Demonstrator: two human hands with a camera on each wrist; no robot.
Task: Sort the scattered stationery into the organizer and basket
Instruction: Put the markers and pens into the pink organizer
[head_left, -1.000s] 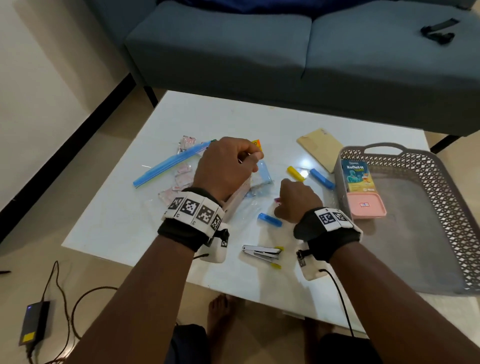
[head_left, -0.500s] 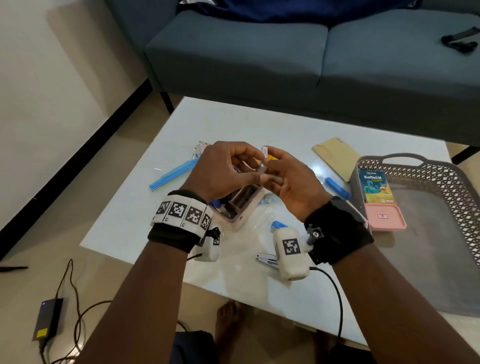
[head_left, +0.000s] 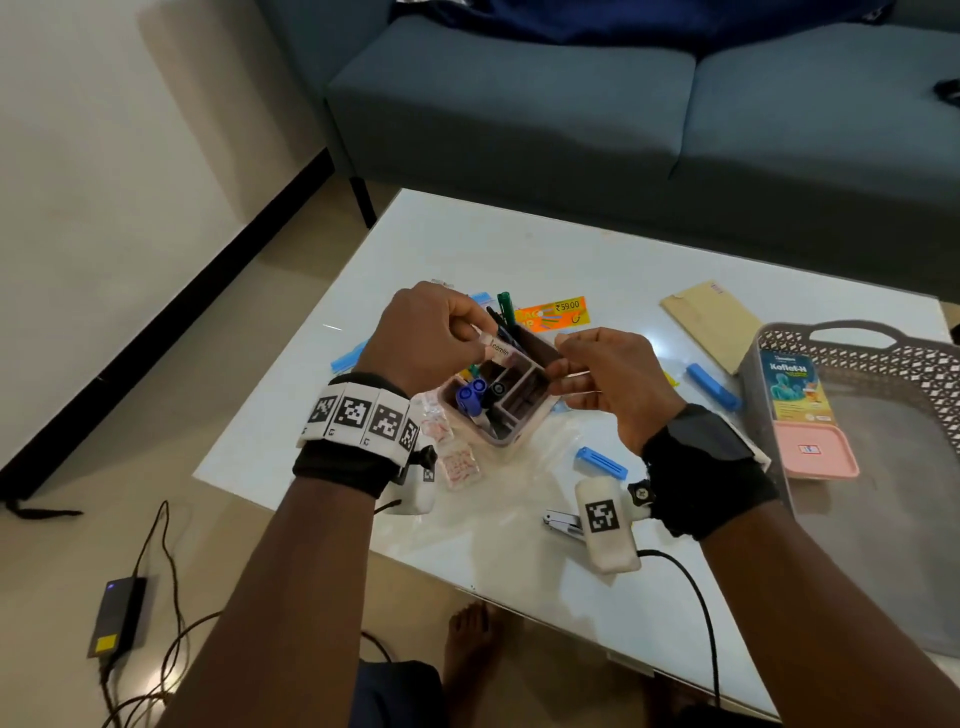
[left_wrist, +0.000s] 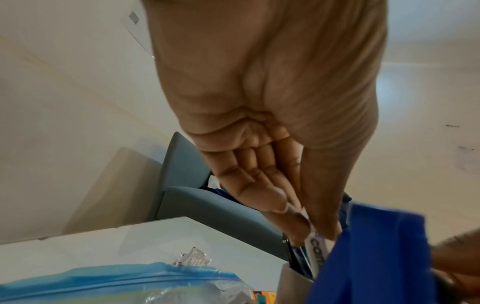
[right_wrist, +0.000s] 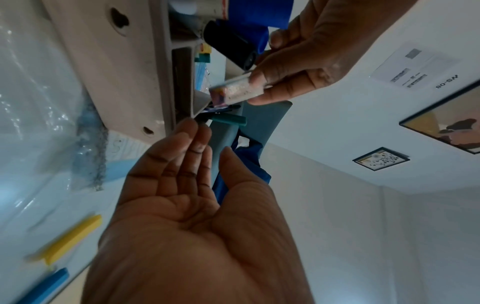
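Observation:
My left hand (head_left: 480, 338) pinches a small clear lead case (head_left: 500, 351) with a white label, held tilted just above the pink organizer (head_left: 524, 436) at the table's middle. The left wrist view shows the case (left_wrist: 315, 254) between thumb and fingers, pointing down among the pens. Blue markers (head_left: 470, 397), a black marker and a green pen (head_left: 505, 306) stand in the organizer. My right hand (head_left: 566, 364) hovers empty at the organizer's right rim with its fingers straight (right_wrist: 182, 148). The grey basket (head_left: 852, 332) sits at the right.
On the table lie two blue clips (head_left: 600, 462) (head_left: 711, 387), a stapler (head_left: 563, 522), a yellow clip (right_wrist: 70, 236), a brown envelope (head_left: 711, 322), an orange card (head_left: 556, 314), small packets (head_left: 460, 462) and a zip bag (head_left: 348, 358). The basket holds a medicine box (head_left: 795, 384) and a pink box (head_left: 813, 452).
My right hand rose from the table and met the left over the organizer. The case now sits in my left hand alone, and the right hand has drawn slightly away, open.

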